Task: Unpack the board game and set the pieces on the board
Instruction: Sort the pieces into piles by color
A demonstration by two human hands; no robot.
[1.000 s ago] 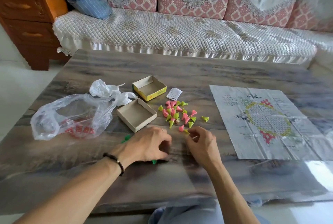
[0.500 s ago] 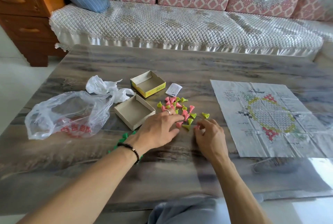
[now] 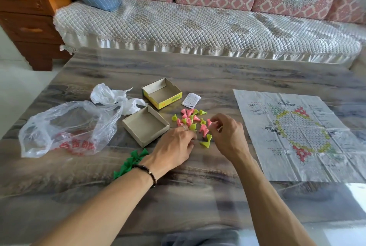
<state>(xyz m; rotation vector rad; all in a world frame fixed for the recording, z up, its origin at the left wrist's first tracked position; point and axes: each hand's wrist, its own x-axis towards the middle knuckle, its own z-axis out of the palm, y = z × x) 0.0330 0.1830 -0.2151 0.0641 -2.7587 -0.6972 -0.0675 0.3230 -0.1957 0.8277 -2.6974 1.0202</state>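
Two open box halves (image 3: 145, 128) sit empty on my table (image 3: 198, 71). Pink and yellow-green cones (image 3: 193, 122) lie scattered beside them, tips pointing every way. My right hand (image 3: 225, 135) pinches a pink cone; whether my left hand (image 3: 174, 146), fingers curled, grips anything, I cannot tell. The paper board (image 3: 297, 135) lies flat at the right.

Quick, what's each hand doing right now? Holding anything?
Left hand: fingers curled down among the pieces; whether it holds one cannot be told.
Right hand: fingertips pinch a pink piece.
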